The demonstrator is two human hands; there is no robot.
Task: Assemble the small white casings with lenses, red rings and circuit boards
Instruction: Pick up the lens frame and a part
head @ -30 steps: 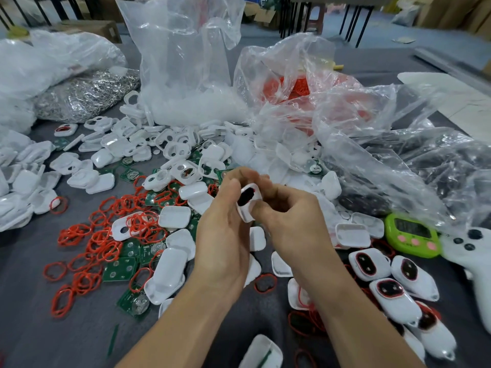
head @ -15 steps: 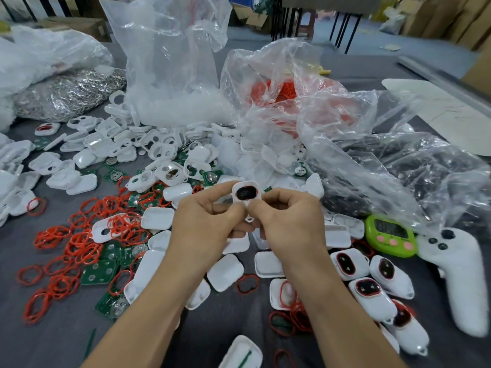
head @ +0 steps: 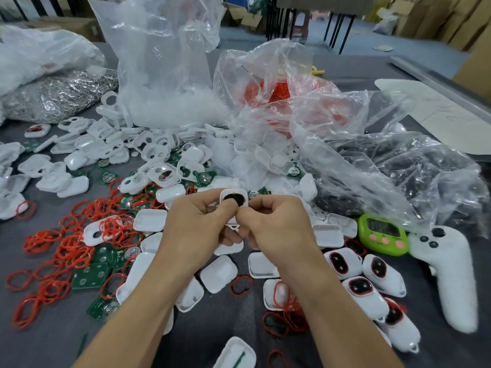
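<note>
casing: we hold the small white plastic casing [head: 236, 193] with a dark oval lens [head: 231, 200] up between both hands, above the grey table [head: 39, 341].
left hand [head: 196, 229]: fingers curled, thumb pressing the casing's face.
right hand [head: 276, 229]: fingers curled, pinching its right edge.

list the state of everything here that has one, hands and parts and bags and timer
held casing, upright between both hands, dark lens in
left hand, gripping the held casing
right hand, gripping the held casing
finished casings, lying lens-up
clear bag, open, upright
green timer, display unreadable
</note>
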